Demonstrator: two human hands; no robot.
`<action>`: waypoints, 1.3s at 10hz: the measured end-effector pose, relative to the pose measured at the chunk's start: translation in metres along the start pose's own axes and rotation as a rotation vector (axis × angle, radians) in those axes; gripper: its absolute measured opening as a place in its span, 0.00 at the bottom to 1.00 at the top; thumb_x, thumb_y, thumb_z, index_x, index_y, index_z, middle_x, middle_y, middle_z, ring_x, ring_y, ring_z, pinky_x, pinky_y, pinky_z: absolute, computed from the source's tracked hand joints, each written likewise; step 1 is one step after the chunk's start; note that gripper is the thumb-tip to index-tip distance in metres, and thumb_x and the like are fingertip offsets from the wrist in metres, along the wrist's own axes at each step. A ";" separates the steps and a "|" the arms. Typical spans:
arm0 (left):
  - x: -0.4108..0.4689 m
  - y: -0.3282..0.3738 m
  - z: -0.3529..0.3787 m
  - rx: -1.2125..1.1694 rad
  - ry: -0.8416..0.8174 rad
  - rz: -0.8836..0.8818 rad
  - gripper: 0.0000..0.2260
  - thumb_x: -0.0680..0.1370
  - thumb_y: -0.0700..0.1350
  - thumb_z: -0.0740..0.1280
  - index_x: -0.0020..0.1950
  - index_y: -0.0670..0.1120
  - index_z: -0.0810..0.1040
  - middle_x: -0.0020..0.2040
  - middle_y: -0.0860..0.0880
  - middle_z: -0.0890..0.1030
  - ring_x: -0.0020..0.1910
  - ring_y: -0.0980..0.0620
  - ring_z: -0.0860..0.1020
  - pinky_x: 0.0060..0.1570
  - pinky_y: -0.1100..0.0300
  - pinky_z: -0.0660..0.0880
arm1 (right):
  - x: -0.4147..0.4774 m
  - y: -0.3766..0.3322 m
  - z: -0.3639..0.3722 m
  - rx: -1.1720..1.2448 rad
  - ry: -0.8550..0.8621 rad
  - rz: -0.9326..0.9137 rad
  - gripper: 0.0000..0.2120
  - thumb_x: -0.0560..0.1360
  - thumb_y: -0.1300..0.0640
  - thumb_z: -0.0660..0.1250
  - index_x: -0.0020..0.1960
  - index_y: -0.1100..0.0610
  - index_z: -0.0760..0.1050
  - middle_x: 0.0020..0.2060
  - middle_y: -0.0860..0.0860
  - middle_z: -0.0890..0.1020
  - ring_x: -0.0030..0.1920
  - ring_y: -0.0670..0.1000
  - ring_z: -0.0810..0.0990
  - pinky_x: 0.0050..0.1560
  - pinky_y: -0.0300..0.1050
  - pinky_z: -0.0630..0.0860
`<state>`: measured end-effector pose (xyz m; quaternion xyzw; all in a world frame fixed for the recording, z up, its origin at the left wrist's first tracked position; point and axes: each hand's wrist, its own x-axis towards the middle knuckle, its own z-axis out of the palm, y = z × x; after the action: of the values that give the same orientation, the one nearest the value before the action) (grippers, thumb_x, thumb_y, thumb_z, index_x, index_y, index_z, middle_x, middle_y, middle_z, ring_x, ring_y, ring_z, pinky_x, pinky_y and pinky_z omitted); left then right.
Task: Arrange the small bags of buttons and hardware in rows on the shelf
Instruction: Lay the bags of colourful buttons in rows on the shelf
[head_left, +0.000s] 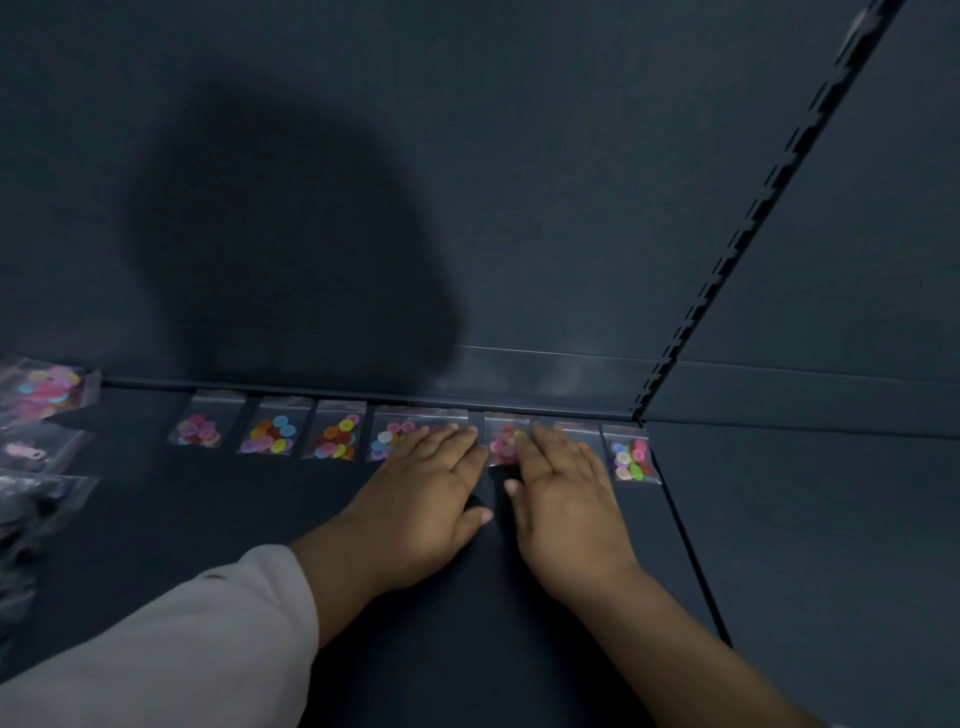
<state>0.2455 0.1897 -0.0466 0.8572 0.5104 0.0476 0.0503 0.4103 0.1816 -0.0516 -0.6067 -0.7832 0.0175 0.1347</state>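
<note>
Loose pile of button bags (44, 389) at far left edge of the dark shelf (260, 519). Row of small button bags (270, 434) along the back wall, side by side with narrow gaps. Left hand (426, 493), grey sleeve (171, 649), lies flat, fingers together, pressing on the fourth bag (387, 439). Right hand (561, 499) flat likewise, fingers covering the pink-button bag (501, 441). Last bag (631, 457) sits at the shelf's right edge. Front of shelf bare
</note>
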 end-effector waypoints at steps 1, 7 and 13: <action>0.005 0.008 -0.001 -0.013 -0.006 0.013 0.30 0.80 0.59 0.52 0.78 0.48 0.49 0.78 0.48 0.48 0.77 0.51 0.45 0.72 0.57 0.37 | -0.005 0.015 -0.006 -0.063 -0.061 0.091 0.25 0.81 0.49 0.47 0.75 0.57 0.57 0.75 0.54 0.57 0.76 0.52 0.51 0.70 0.45 0.36; 0.006 0.016 0.000 -0.006 -0.037 0.007 0.30 0.80 0.60 0.51 0.78 0.48 0.48 0.78 0.49 0.48 0.77 0.52 0.45 0.72 0.58 0.37 | -0.017 0.044 -0.011 -0.043 -0.039 0.244 0.25 0.80 0.48 0.51 0.74 0.56 0.57 0.76 0.54 0.56 0.76 0.54 0.50 0.74 0.48 0.44; -0.014 0.008 -0.014 0.022 -0.016 -0.081 0.30 0.80 0.59 0.52 0.77 0.49 0.48 0.78 0.49 0.48 0.77 0.52 0.45 0.74 0.54 0.40 | -0.012 0.024 -0.022 0.015 -0.092 0.169 0.25 0.80 0.47 0.51 0.75 0.53 0.55 0.76 0.52 0.51 0.76 0.54 0.46 0.74 0.51 0.44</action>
<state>0.2443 0.1744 -0.0324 0.8366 0.5449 0.0329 0.0469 0.4406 0.1737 -0.0371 -0.6683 -0.7343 0.0624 0.1013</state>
